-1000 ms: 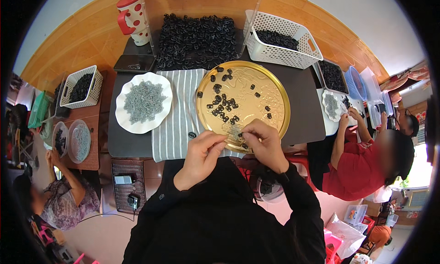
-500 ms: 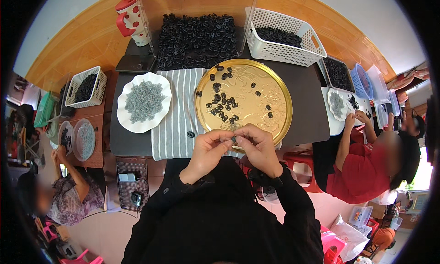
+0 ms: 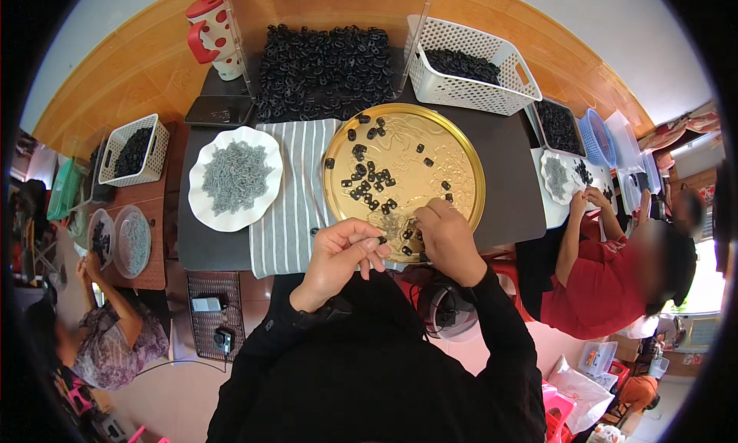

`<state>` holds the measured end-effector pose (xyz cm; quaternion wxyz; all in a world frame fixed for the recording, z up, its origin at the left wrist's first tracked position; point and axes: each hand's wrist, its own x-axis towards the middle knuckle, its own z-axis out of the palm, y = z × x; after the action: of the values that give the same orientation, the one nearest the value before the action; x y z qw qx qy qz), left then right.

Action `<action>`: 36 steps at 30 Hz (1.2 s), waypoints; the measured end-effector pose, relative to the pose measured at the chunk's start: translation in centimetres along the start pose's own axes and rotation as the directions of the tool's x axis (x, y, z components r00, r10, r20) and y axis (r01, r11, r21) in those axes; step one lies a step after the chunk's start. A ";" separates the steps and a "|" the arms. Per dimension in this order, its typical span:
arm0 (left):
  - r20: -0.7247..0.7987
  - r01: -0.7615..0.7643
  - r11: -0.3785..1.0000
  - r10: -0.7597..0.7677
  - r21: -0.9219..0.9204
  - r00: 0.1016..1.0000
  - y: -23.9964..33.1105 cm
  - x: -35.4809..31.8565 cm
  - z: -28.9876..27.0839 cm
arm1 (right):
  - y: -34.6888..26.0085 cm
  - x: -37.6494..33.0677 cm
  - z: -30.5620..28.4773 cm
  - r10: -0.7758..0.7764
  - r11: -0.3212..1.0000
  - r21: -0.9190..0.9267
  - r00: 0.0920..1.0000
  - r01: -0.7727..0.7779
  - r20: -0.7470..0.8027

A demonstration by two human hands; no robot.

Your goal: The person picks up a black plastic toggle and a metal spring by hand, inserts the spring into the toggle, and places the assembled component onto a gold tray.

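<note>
My left hand [image 3: 336, 262] pinches a small black plastic piece [image 3: 382, 241] between thumb and fingertips, just off the near edge of the gold round tray [image 3: 460, 166]. Over the tray's near right part, my right hand [image 3: 452, 241] reaches down with bent fingers drawn together. Its fingertips are beside a small heap of grey bits [image 3: 393, 226]; whatever they pinch is hidden. Several black two-holed pieces [image 3: 373, 178] lie scattered on the tray, some close to my right fingers. One black piece lies on the striped cloth [image 3: 290, 204] beside my left hand.
A white scalloped plate [image 3: 198, 201] of small grey pieces stands left. Behind are a heap of black links [image 3: 327, 70], a white basket [image 3: 469, 93], a phone [image 3: 219, 111] and a spotted tumbler [image 3: 219, 47]. People work at side tables, one in a red shirt [image 3: 596, 278].
My hands were together at the tray's near edge; now they are apart. The right hand has moved right onto the tray, while the left keeps a black piece. The view has shifted slightly.
</note>
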<state>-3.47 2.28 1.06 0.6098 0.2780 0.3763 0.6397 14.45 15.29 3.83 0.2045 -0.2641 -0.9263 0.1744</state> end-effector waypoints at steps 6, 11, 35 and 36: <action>-0.046 -0.041 0.980 0.032 -0.195 0.998 -0.2 0.2 -1.4 | -0.5 1.3 0.6 -0.146 0.988 -0.048 0.987 0.149 0.071; -0.116 -0.103 0.981 0.085 -0.166 0.990 -0.1 -0.2 -1.2 | -1.3 1.6 1.2 -0.109 0.977 -0.165 0.981 0.135 0.158; -0.082 -0.106 0.989 0.115 0.106 0.990 0.3 -1.6 0.5 | -4.3 0.1 2.1 0.197 0.246 0.861 0.892 -0.446 0.406; -0.086 -0.106 0.988 0.116 0.110 0.989 0.3 -1.8 0.5 | -4.3 0.1 2.1 0.192 0.243 0.862 0.893 -0.446 0.408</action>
<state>-3.08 0.61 1.77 0.5396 0.3003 0.4212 0.6642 11.55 11.44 3.91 0.1761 -0.2577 -0.5902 0.7445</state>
